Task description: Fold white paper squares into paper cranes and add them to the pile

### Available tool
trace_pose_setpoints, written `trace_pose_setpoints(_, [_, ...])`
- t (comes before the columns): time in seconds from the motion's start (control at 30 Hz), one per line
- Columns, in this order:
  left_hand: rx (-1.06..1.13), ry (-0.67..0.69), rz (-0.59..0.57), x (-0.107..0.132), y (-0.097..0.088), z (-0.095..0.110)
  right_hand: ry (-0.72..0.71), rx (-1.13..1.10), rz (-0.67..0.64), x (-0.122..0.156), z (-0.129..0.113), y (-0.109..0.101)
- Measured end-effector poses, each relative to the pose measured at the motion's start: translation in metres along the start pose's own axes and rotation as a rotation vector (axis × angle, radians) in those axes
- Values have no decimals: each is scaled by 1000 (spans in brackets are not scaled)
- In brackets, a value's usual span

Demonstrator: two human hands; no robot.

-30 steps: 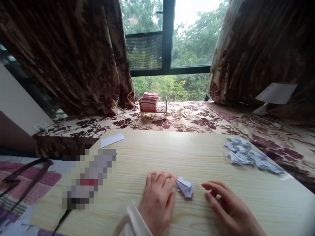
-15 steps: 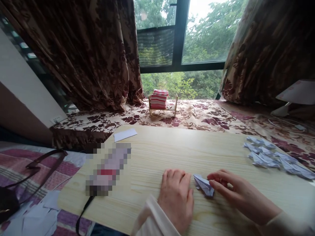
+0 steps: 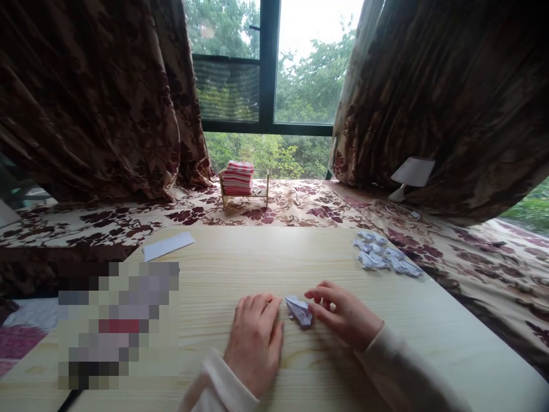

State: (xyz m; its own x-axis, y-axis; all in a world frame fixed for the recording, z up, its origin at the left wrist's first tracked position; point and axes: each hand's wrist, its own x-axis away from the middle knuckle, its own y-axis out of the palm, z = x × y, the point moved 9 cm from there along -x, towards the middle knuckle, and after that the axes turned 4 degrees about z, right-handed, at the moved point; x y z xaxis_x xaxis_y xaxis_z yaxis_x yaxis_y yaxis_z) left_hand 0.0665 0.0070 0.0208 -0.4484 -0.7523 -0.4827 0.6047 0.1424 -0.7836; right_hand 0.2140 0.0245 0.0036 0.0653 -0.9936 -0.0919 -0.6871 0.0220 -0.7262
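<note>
on a pale wooden tabletop (image 3: 206, 274), a small folded white paper (image 3: 299, 313); just left of it, the left hand (image 3: 256, 337), palm down, gripping nothing; by its right end, the right hand (image 3: 345, 313), thumb and fingers parted, no hold, contact impossible to tell; farther back right, clustered folded papers (image 3: 384, 253)

No readable text, labels, brands or numbers. Pixelated item (image 3: 120, 326) on the tabletop (image 3: 223, 269): red patch visible, any lettering masked. Folded paper (image 3: 300, 313) and paper pile (image 3: 372, 255): too small to make out print.
</note>
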Motion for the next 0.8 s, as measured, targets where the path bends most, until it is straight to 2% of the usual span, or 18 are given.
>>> trace_pose_setpoints(0.2, [-7, 16, -5, -2, 0, 1, 40, 20, -27, -6, 2, 4])
trace_pose_setpoints(0.33, [-38, 59, 12, -1, 1, 0, 60, -28, 3, -7, 1, 3])
trace_pose_setpoints(0.5, [-99, 166, 63, 2, 3, -4, 93, -76, 46, 2, 12, -17])
trace_pose_setpoints(0.57, [-121, 206, 91, 3, 2, -6, 127, -95, 58, 10, 26, -38])
trace_pose_setpoints(0.63, [-139, 239, 106, 3, 2, -8, 183, -89, 82, 18, 47, -68])
trace_pose_setpoints(0.73, [-159, 272, 124, 5, 1, -9, 287, -20, 155, 17, 82, -127])
trace_pose_setpoints(0.8, [-165, 273, 131, 5, 2, -11, 355, 66, 216, 2, 103, -168])
